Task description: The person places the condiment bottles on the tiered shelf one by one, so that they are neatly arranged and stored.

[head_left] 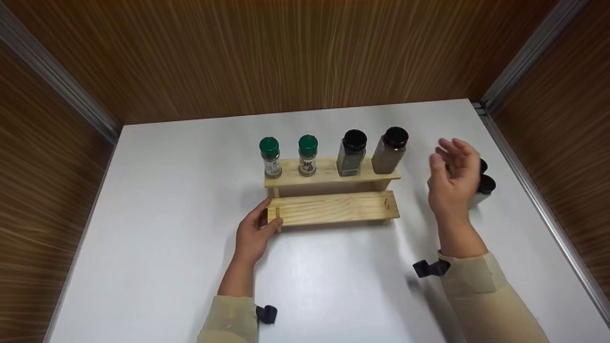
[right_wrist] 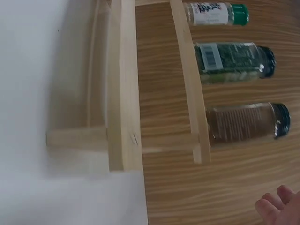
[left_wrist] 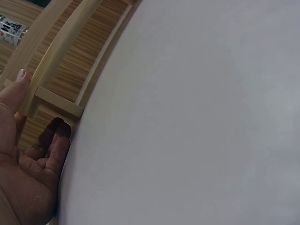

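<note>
A two-tier wooden spice rack (head_left: 333, 209) stands on the white table. My left hand (head_left: 253, 237) grips the left end of its lower shelf, thumb on top; in the left wrist view that hand (left_wrist: 35, 173) has its other fingers below the board. On the upper shelf stand two green-capped spice jars (head_left: 308, 159), a black-capped jar of green herbs (head_left: 351, 155) and a black-capped jar of brown powder (head_left: 390, 151). Right of the rack, my right hand (head_left: 455, 183) is raised with loosely bent fingers, holding nothing. It partly hides black-capped jars (head_left: 485, 186) behind it.
Brown wood-grain panels (head_left: 305, 57) enclose the table (head_left: 167, 200) at the back and on both sides. A metal rail (head_left: 538, 205) runs along the right edge. Each sleeve carries a small black strap device (head_left: 429, 268) at the wrist.
</note>
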Demonstrator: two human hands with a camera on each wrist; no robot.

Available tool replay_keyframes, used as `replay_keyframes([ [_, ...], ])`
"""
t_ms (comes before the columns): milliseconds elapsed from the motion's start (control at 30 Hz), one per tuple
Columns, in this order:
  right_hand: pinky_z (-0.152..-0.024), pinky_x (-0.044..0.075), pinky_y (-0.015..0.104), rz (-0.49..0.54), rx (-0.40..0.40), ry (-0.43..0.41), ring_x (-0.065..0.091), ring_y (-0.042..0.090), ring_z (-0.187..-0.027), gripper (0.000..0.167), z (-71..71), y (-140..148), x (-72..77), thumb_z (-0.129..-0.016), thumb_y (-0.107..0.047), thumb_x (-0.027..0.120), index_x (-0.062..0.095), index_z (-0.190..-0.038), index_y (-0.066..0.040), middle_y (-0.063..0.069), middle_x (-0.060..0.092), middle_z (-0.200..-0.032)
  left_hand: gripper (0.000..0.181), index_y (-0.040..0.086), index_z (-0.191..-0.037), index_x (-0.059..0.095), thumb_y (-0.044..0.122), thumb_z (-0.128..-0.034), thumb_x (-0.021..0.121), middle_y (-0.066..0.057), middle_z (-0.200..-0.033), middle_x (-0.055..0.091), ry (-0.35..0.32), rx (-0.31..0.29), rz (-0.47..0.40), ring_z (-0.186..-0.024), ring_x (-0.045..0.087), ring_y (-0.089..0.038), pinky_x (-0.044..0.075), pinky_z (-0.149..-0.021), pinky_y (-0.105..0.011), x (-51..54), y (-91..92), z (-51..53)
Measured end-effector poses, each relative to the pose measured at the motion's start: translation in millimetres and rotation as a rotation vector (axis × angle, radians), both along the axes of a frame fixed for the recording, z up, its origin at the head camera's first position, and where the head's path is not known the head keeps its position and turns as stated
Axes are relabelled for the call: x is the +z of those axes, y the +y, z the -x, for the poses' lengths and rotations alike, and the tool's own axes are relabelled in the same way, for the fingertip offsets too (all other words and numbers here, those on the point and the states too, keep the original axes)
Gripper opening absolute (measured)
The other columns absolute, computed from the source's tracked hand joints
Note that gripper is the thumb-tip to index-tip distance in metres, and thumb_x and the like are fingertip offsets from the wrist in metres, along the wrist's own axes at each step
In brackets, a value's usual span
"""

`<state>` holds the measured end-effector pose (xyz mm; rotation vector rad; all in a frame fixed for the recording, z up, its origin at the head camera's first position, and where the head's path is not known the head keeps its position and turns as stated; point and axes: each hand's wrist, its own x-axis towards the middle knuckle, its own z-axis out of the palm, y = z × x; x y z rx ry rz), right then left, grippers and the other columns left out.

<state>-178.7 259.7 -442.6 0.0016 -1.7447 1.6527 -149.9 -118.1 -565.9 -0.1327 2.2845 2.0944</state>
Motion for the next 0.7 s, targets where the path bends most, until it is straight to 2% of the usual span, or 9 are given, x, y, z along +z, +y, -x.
replay_keyframes([
  [100,-0.106,0.048,0.033,-0.066,-0.069,0.08,0.062,0.024,-0.122,0.038,-7.5,11.7,-1.0,-0.098,0.001,0.063,0.055,-0.134,0.003,0.017,0.065,-0.13,0.062,0.007,-0.153,0.057,0.011,-0.0954,0.081,-0.022,-0.159,0.048,0.0,-0.001,-0.001,-0.145,0.047,-0.039,0.043,-0.114,-0.047,-0.2,0.2,-0.5],
  [233,-0.11,0.045,0.036,-0.152,-0.18,0.103,0.057,0.024,-0.128,0.043,-20.6,23.4,-0.8,-0.096,0.001,0.064,0.054,-0.136,0.011,0.015,0.062,-0.135,0.062,0.008,-0.152,0.058,0.01,-0.0953,0.081,-0.02,-0.158,0.05,-0.003,0.006,-0.002,-0.144,0.048,-0.038,0.045,-0.112,-0.045,-0.7,0.3,-0.2],
  [400,-0.114,0.039,0.036,-0.184,-0.274,-0.018,0.05,0.021,-0.134,0.051,-37.1,30.9,-2.4,-0.095,-0.001,0.068,0.053,-0.143,0.007,0.01,0.056,-0.145,0.061,0.008,-0.152,0.059,0.01,-0.0948,0.081,-0.019,-0.158,0.051,-0.004,0.011,-0.008,-0.144,0.047,-0.037,0.044,-0.114,-0.046,-0.2,1.0,-0.7],
  [567,-0.115,0.034,0.037,-0.173,-0.324,-0.124,0.045,0.018,-0.137,0.062,-38.3,58.3,-31.7,-0.09,0.002,0.076,0.051,-0.147,0.002,0.009,0.051,-0.15,0.061,0.006,-0.152,0.058,0.01,-0.095,0.081,-0.019,-0.159,0.05,0.012,-0.001,-0.001,-0.145,0.047,-0.038,0.041,-0.116,-0.047,-0.1,1.1,-1.4],
  [700,-0.115,0.031,0.031,-0.155,-0.358,-0.216,0.041,0.016,-0.139,0.07,-38.2,79.3,-48.9,-0.09,-0.002,0.08,0.046,-0.152,-0.002,0.008,0.045,-0.156,0.062,0.006,-0.152,0.057,0.009,-0.0949,0.081,-0.02,-0.156,0.053,0.014,0.0,0.012,-0.14,0.052,-0.037,0.047,-0.109,-0.042,0.6,-0.4,-1.5],
])
